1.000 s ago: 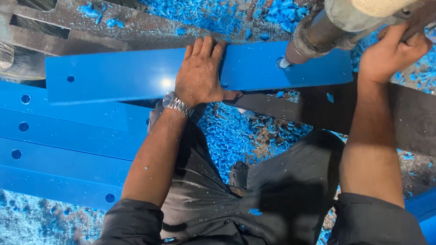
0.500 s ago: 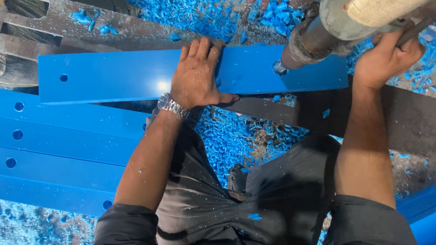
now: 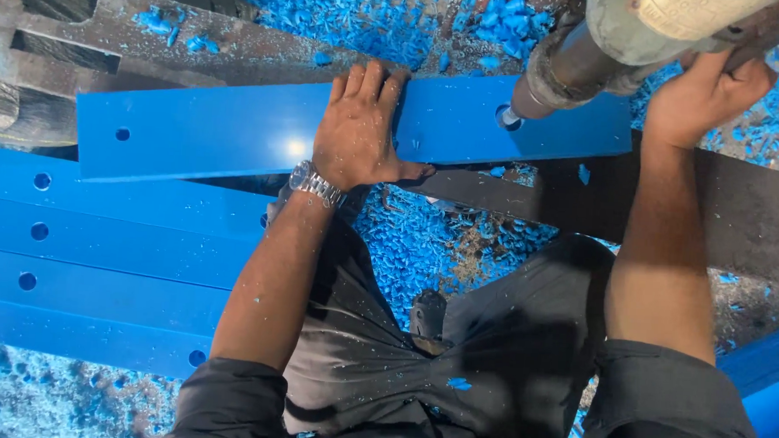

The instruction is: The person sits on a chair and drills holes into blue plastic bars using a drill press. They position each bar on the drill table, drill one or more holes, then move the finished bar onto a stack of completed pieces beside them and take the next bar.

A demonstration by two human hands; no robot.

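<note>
My left hand (image 3: 358,130) lies open and flat on the blue strip (image 3: 236,133) in the upper middle. My right hand (image 3: 706,93), upper right, grips the drill (image 3: 607,45), whose tip meets the strip.

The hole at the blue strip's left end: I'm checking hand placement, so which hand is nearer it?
Left. The left hand lies flat mid-strip, right of the hole; the right hand grips the drill past the far end.

The left hand (image 3: 358,130) presses flat on a long blue plastic strip with drilled holes (image 3: 218,137). The right hand (image 3: 706,97) grips a grey metal power drill (image 3: 607,45), its tip at the strip's hole just right of the left hand. Blue plastic shavings (image 3: 415,238) lie below the pressing palm.
</note>
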